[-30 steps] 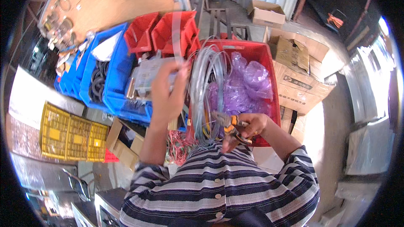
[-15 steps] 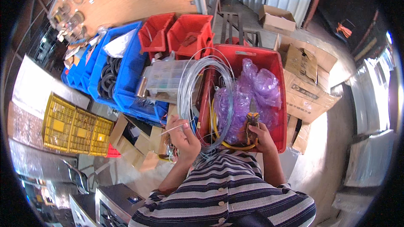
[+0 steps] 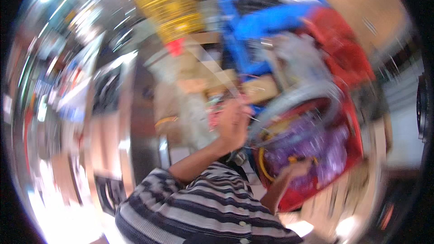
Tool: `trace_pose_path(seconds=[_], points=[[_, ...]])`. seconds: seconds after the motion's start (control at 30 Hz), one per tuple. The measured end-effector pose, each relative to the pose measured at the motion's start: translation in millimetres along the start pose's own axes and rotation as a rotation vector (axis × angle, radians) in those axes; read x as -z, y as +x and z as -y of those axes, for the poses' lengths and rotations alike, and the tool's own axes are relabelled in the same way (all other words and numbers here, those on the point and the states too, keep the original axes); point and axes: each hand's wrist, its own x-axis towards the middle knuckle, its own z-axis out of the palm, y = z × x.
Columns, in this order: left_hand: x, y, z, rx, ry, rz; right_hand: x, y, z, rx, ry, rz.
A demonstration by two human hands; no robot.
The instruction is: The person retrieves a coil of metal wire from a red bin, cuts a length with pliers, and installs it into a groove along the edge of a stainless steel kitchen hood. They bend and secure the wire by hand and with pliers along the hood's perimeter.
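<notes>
Blurrily, toward the left, a yellow crate (image 3: 169, 9) stands beyond the arms; nearer, the left hand (image 3: 234, 124) is raised in front of the striped shirt (image 3: 217, 199), its fingers apparently pinching a pale strip (image 3: 211, 65) that slants up and leftward, though the smear hides the exact grip; past it, a blue bin (image 3: 271, 22) lies farther off; next comes a coil of clear tubing (image 3: 278, 112), just right of the left hand and partly over the red tub (image 3: 355, 131); lower, the right hand (image 3: 294, 170) is over that tub, fingers wrapped around orange-handled pliers (image 3: 312, 159); purple plastic wrap (image 3: 332, 147) fills much of the tub around them; beyond it, at upper right, are smaller red bins (image 3: 339, 40).
</notes>
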Motion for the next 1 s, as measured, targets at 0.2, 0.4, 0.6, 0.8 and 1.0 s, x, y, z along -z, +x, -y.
trace_pose_path(seconds=[0.2, 0.4, 0.6, 0.8, 1.0], points=[[72, -52, -22, -0.011, 0.284, -0.236, 7, 31, 53, 1.259, -0.791, -0.036], [145, -121, -37, 0.034, 0.287, -0.394, -38, -57, 111, 0.781, 0.091, 0.572], [206, -196, -60, 0.124, 0.349, -0.463, -68, -189, 79, 0.46, 0.162, 1.185], [238, -274, -81, 0.195, 0.478, -0.618, -96, -334, 16, 0.403, -0.201, 1.708], [238, -322, -112, 0.35, 0.649, -0.96, -100, -417, -19, 0.253, -0.267, 2.158]])
